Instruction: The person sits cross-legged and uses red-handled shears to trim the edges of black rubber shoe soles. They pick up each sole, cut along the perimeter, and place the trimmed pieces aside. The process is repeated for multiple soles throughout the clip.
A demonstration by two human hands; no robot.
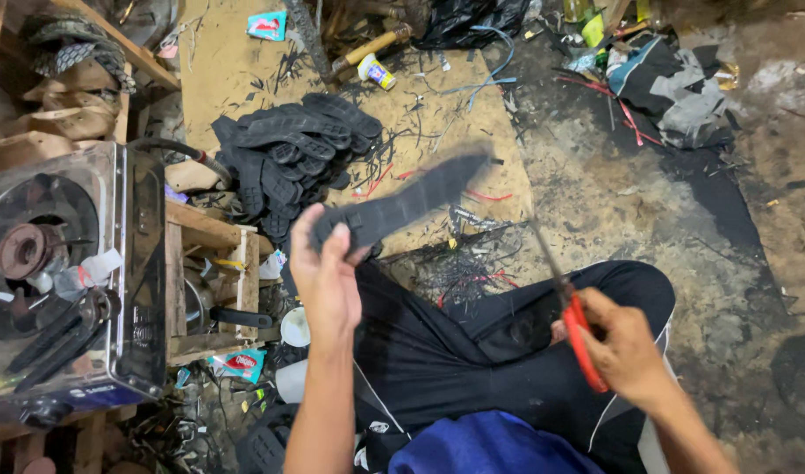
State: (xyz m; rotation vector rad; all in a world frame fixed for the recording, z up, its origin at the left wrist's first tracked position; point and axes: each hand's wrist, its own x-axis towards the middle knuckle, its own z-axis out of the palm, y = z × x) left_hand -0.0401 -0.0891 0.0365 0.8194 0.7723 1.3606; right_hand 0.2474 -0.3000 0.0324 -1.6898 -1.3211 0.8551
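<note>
- Black rubber shoe sole (402,200): held up at centre frame, long axis running from 8 o'clock to 2 o'clock, motion-blurred at the far end. Judged light, flexible and grippy rather than slick; not fragile. It probably flops if held by one tip, so the best hold is at the heel end or mid-length, thumb on one face and fingers on the other.
- Left hand (326,276): grip closed around the sole's near end, fingers wrapped over the edge.
- Right hand (626,347): at 4 o'clock, grip closed through the red handles of scissors (571,303); blades point toward 11 o'clock, apart from the sole. Whether the blades are parted is too blurred to tell.
- Pile of matching black soles (288,154): on the board (236,70) at 11 o'clock.
- Gas stove (60,272): at 9 o'clock.
- Rubber trimmings (459,263): strewn on the floor below the sole.
</note>
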